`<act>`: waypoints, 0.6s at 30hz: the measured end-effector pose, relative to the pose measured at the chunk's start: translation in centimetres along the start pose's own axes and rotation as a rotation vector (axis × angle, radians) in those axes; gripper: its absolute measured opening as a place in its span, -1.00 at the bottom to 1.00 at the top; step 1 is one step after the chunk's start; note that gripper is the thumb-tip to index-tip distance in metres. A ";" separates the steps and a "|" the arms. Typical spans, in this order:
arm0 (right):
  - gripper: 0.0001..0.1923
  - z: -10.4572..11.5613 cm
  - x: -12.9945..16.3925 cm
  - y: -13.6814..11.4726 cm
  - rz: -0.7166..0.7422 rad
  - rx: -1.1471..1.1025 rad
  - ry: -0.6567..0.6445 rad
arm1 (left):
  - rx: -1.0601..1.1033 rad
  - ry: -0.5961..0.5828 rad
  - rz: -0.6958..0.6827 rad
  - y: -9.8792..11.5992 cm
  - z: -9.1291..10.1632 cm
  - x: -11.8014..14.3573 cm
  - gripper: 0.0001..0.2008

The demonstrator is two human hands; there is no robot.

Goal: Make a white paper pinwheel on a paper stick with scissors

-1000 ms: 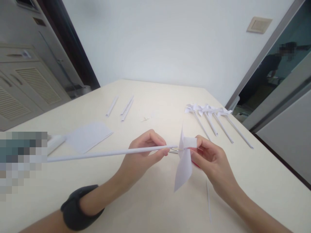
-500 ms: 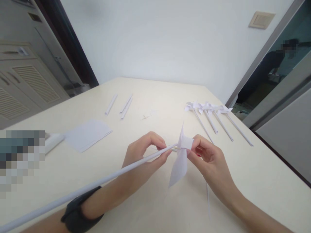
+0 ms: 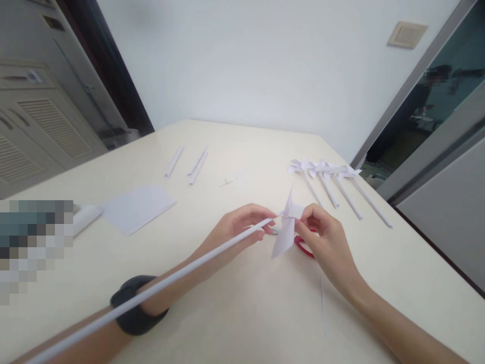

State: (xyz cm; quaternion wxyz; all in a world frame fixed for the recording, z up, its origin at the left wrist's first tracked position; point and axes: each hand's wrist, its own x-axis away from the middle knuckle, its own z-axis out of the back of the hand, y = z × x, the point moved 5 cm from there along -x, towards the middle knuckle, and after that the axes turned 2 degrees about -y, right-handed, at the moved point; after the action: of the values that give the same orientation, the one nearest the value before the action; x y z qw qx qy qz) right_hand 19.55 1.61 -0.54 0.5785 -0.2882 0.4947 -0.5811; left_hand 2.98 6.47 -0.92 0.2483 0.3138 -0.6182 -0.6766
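Hands point(image 3: 235, 226) point(image 3: 325, 235) hold pinwheel point(image 3: 285, 236) above cream table point(image 3: 235, 318); white wall point(image 3: 242, 65) beyond.

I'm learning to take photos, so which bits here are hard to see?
Head view: the grey-framed doorway on the right is dim. Head view: coarse squares hide a left-edge patch. Head view: the white paper pinwheel partly blends into the smooth cream table.
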 end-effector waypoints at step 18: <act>-0.86 -0.6 -1.5 3.0 -0.167 -0.310 -0.147 | 0.126 -0.075 0.222 -0.2 -0.4 0.3 -0.87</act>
State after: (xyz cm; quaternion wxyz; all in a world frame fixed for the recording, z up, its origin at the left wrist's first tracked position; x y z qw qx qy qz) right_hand 20.41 3.67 -3.09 0.5114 -0.4557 0.5091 -0.5212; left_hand 3.11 6.03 -1.18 0.2782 0.2328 -0.6993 -0.6159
